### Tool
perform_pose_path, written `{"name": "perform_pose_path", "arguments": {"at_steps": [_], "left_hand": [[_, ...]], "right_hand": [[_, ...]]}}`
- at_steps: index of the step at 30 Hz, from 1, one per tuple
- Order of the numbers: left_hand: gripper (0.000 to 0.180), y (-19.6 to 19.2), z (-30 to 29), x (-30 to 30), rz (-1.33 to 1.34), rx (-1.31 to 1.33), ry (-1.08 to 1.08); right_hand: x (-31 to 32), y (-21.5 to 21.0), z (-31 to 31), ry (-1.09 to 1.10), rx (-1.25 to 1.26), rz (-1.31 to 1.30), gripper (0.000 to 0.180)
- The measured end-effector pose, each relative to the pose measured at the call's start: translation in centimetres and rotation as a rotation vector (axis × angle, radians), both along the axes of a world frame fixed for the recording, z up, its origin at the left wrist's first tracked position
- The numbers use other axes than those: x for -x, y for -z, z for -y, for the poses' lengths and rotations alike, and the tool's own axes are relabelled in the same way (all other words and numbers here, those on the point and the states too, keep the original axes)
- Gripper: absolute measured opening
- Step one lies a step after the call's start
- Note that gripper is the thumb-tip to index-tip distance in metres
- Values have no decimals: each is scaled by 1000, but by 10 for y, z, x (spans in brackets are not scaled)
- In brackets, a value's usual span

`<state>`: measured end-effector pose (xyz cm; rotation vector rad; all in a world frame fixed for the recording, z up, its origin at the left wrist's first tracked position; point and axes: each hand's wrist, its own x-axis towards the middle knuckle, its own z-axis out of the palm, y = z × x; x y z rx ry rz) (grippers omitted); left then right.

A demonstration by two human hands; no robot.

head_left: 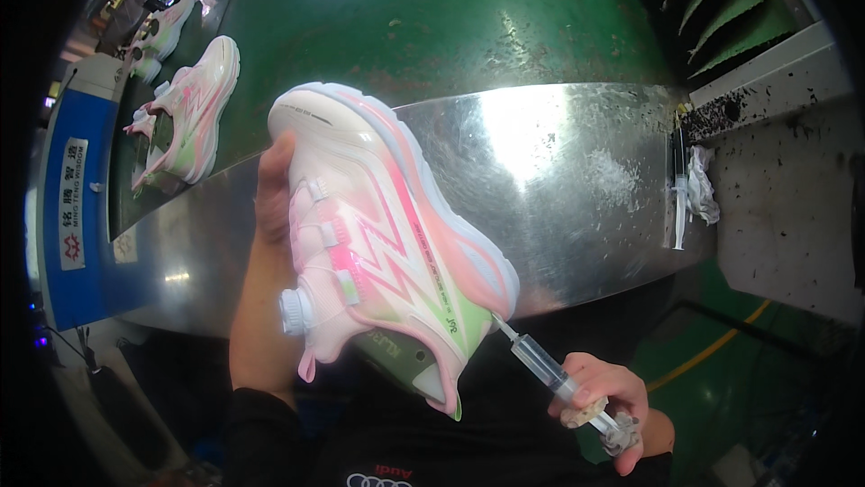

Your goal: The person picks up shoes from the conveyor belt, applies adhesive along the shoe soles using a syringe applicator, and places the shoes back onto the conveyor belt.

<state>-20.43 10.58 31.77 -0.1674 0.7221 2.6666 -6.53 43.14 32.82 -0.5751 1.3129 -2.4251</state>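
A pink, white and pale green sneaker (pixel 383 208) hangs above the metal tabletop, toe pointing away and side sole facing right. My left hand (pixel 275 185) is closed around its forefoot from the left; most of those fingers are hidden behind the shoe. Inside the collar shows a dark green shoe last (pixel 396 356). My right hand (pixel 613 388) grips a clear syringe (pixel 541 363), fingers around its rear end, where whitish wrapping covers parts of it. The syringe's tip meets the heel, at the edge between upper and sole.
A green conveyor belt (pixel 432 18) runs beyond the metal tabletop (pixel 577 244). Similar sneakers (pixel 200 109) stand on it at the left. Another syringe (pixel 680 203) and crumpled tissue (pixel 703 185) lie at the right, beside a stained metal housing (pixel 784 163). A blue panel (pixel 86 190) borders the left.
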Motion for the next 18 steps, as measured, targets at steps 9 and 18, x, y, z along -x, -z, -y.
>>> {"name": "perform_pose_path", "arguments": {"at_steps": [9,18], "left_hand": [[57,10,22,-13,79,272,-61],[66,-19,62,-60,240,582,128]], "right_hand": [[5,19,-7,-5,-44,-71,78],[14,35,0,3,-2,-63,79]]}}
